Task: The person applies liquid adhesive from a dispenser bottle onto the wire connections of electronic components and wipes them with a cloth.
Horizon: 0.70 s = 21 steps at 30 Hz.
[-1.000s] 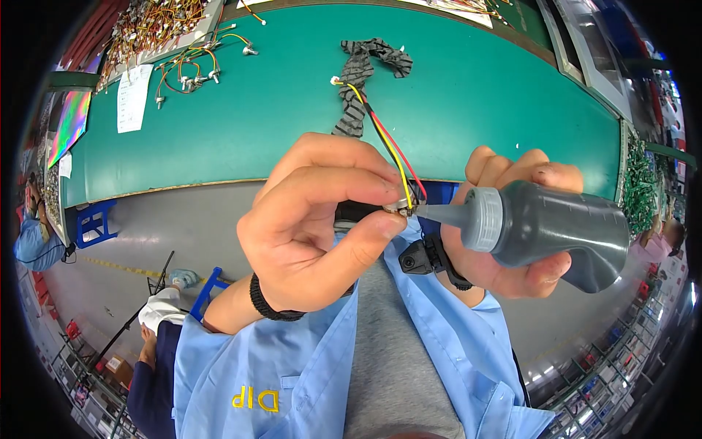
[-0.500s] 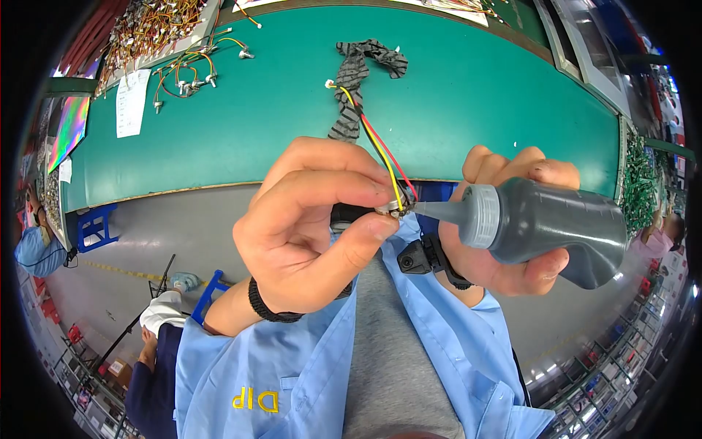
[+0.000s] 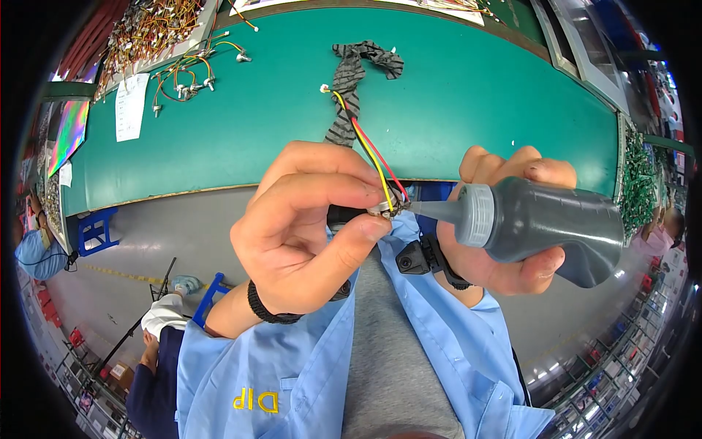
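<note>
My left hand (image 3: 311, 227) pinches a small metal potentiometer (image 3: 382, 210) between thumb and fingertips. Red, black and yellow wires (image 3: 371, 146) rise from its terminals to a white connector plug (image 3: 325, 88) at the far end. In my right hand (image 3: 468, 249) is a squeeze bottle (image 3: 552, 223) of dark grey content, lying nearly sideways. The bottle's tapered nozzle (image 3: 437, 211) points left, its tip at the terminals where the wires join; whether it touches them I cannot tell.
On the green table (image 3: 468, 110) lies a striped grey cloth (image 3: 349, 84). Several wired potentiometers (image 3: 191, 86) sit at the left, near a paper slip (image 3: 131, 106) and a tray heaped with wire leads (image 3: 150, 36). A blue stool (image 3: 97, 233) and another person (image 3: 157, 351) are at lower left.
The potentiometer, its wires and both hands have shifted very slightly left in view. The nozzle stays at the terminals, and both grips are unchanged.
</note>
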Each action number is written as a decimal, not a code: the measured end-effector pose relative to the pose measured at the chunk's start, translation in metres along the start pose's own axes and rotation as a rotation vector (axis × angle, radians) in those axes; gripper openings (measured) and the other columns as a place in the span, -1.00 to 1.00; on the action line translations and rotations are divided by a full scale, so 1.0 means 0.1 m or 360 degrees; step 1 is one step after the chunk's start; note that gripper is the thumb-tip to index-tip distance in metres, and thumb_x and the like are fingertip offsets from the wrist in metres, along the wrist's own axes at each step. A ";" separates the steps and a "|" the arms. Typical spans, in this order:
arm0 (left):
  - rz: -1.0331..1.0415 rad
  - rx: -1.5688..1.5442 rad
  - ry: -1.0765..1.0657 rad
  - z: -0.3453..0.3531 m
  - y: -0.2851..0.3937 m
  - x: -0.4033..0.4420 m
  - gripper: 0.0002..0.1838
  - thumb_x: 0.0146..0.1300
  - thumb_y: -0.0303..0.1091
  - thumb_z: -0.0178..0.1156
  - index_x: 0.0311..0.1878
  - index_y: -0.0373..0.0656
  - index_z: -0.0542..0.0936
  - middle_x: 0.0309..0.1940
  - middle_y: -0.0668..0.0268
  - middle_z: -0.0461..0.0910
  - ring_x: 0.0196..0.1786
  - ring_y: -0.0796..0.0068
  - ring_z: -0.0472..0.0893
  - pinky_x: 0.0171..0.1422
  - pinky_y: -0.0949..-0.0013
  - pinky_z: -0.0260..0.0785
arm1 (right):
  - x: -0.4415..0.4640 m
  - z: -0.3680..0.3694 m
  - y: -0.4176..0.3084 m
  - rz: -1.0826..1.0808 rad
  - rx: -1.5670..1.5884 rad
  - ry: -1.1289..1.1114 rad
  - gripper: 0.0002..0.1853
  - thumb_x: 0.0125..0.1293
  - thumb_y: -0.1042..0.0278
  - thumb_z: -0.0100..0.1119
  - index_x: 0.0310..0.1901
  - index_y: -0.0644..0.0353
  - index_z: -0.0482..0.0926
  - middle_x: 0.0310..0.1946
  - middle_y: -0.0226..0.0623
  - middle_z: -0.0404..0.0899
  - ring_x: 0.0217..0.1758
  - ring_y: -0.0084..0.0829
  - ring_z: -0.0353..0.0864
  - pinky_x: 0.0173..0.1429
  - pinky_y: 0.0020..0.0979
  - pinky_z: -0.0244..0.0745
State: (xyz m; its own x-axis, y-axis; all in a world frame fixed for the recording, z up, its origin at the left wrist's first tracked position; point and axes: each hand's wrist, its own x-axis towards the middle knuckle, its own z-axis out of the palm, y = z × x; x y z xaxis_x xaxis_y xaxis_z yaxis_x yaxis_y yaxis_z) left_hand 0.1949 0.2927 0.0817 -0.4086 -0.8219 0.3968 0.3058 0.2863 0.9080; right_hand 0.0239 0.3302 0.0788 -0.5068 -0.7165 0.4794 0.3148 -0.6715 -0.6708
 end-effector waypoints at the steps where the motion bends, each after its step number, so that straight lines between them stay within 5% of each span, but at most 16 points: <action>1: 0.0001 0.0000 -0.0002 0.00 0.00 0.00 -0.78 0.13 -0.66 0.17 -0.13 -0.35 0.49 -0.10 0.04 0.43 -0.15 0.20 0.61 -0.05 0.12 0.55 | 0.00 0.00 -0.01 0.0012 -0.0005 0.0009 -0.24 0.07 -0.09 0.45 0.00 0.44 0.35 -0.45 -0.39 0.37 -0.49 -0.63 0.27 -0.42 -0.51 0.13; 10: 0.0066 0.0003 0.0016 0.01 -0.04 0.00 -0.79 0.13 -0.65 0.17 -0.14 -0.34 0.49 -0.11 0.06 0.43 -0.19 0.22 0.60 -0.07 0.11 0.55 | -0.01 -0.06 0.02 0.0015 0.0056 -0.0086 -0.26 0.07 -0.12 0.44 0.00 0.40 0.37 -0.40 -0.39 0.38 -0.48 -0.62 0.25 -0.40 -0.52 0.15; 14: 0.0045 0.0006 0.0024 0.02 -0.03 -0.01 -0.79 0.12 -0.64 0.18 -0.14 -0.34 0.49 -0.11 0.07 0.43 -0.20 0.23 0.60 -0.11 0.13 0.55 | -0.02 -0.12 0.05 -0.0046 -0.0090 -0.0149 -0.32 0.21 -0.21 0.12 0.04 0.33 0.32 -0.42 -0.35 0.30 -0.55 -0.55 0.22 -0.38 -0.40 0.05; 18: -0.0010 -0.0092 0.0072 0.04 -0.01 -0.03 -0.77 0.09 -0.68 0.20 -0.15 -0.36 0.52 -0.10 0.05 0.46 -0.18 0.26 0.59 -0.11 0.21 0.52 | -0.03 0.00 0.13 -0.0105 -0.0264 0.0134 -0.39 0.26 -0.17 0.08 -0.02 0.33 0.37 -0.43 -0.36 0.30 -0.54 -0.56 0.22 -0.37 -0.40 0.06; 21: -0.0035 -0.0272 0.0133 0.06 0.00 -0.03 -0.72 0.03 -0.78 0.23 -0.15 -0.40 0.56 -0.10 0.02 0.50 -0.15 0.34 0.57 -0.06 0.34 0.47 | 0.10 0.08 0.28 -0.0352 -0.0548 0.0794 -0.46 0.31 -0.15 0.03 -0.12 0.30 0.44 -0.48 -0.40 0.28 -0.58 -0.55 0.19 -0.39 -0.42 0.05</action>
State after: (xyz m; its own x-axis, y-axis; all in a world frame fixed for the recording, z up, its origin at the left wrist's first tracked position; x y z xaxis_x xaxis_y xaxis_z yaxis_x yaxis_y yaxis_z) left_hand 0.1907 0.2981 0.0809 -0.3461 -0.8672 0.3581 0.4420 0.1860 0.8775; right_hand 0.0344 0.3029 0.0697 -0.8686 -0.3383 0.3619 -0.0732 -0.6349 -0.7691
